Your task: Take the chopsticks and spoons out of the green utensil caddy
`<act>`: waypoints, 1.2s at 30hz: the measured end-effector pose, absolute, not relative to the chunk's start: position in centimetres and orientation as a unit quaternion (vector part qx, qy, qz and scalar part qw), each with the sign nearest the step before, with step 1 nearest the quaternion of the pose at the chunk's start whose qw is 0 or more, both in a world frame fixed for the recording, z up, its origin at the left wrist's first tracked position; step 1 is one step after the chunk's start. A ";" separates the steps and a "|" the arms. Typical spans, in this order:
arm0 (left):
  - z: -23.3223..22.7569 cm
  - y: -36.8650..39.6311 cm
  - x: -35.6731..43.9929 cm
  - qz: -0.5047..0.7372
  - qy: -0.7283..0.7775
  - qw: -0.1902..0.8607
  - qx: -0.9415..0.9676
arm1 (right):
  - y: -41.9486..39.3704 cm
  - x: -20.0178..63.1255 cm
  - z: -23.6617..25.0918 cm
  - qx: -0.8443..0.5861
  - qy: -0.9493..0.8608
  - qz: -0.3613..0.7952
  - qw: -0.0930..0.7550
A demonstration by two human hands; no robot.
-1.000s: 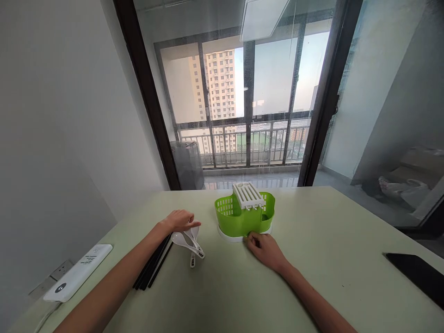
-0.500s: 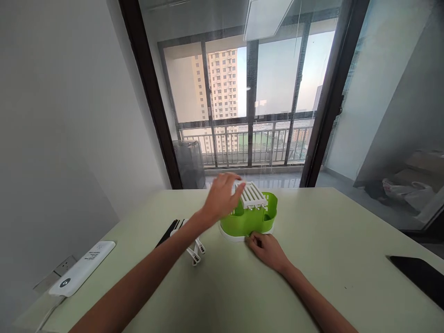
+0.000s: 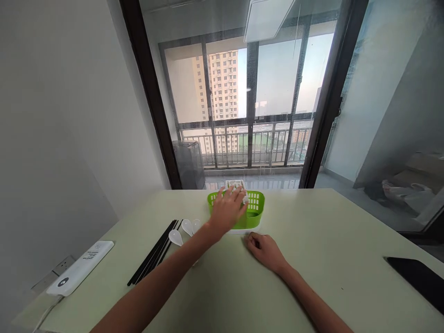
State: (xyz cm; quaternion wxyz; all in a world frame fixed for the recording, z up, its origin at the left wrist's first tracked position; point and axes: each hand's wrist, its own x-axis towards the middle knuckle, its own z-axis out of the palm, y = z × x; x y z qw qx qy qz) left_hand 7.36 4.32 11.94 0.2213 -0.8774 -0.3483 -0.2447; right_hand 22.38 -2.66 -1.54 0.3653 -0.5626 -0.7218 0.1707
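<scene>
A green perforated basket (image 3: 254, 218) on a white base (image 3: 253, 230) stands on the table near its far edge, with a white slatted rack (image 3: 235, 184) across its top. My left hand (image 3: 227, 210) reaches over the basket's front, fingers spread on or just above the rack; it hides part of both, and I cannot tell how firmly they touch. Curled and at rest on the table, my right hand (image 3: 265, 249) is just in front of the base, with nothing visible in it. Black chopsticks (image 3: 154, 256) and white spoons (image 3: 175, 237) lie left of my left forearm, which covers the spoon handles.
At the left edge lies a white oblong device (image 3: 81, 268) with a cable, close to the wall and a socket (image 3: 64, 267). A flat black object (image 3: 416, 280) rests at the table's right side. Beyond the table (image 3: 312, 240) stands a dark-framed glass door.
The basket and its rack have shifted left and turned, showing more of the inside. My left hand has moved slightly right and down, over the rack. The right hand has stayed in place.
</scene>
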 end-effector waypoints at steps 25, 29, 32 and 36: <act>10.0 -0.7 -4.3 -0.348 -0.418 0.056 -0.837 | -2.7 22.2 -1.6 -0.576 -0.715 0.171 0.357; 6.8 -7.2 -3.1 -0.247 -0.452 -0.154 -0.843 | -2.9 22.3 -1.6 -0.574 -0.708 0.186 0.367; 5.1 -9.8 -3.7 -0.226 -0.504 -0.218 -0.804 | -3.5 22.3 -1.6 -0.572 -0.703 0.199 0.373; 3.6 -11.4 -5.2 -0.229 -0.537 -0.277 -0.763 | -5.1 22.0 -1.8 -0.591 -0.689 0.197 0.370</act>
